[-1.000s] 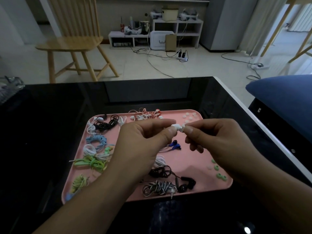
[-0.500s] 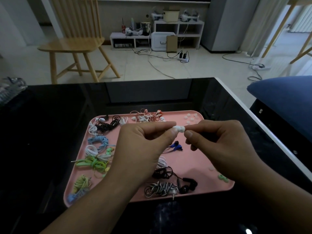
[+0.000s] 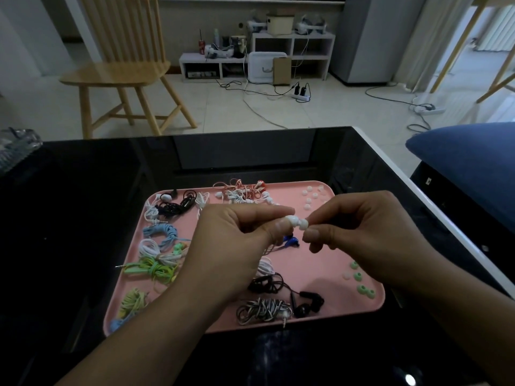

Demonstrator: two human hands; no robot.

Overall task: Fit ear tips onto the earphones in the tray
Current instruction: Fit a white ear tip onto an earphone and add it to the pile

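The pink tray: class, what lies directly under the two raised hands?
Under the left hand and right hand, the pink tray shows blue earbuds and white cable; anything else beneath them is covered.

A home living room. Glossy black table [image 3: 83, 218] in the foreground; beyond it, a wooden spindle-back chair [image 3: 119, 71] on pale floor tiles, low white shelving [image 3: 292, 51] against the wall, power strip [image 3: 301, 97] with trailing cables. Blue cushion [image 3: 468, 162] right of the table.
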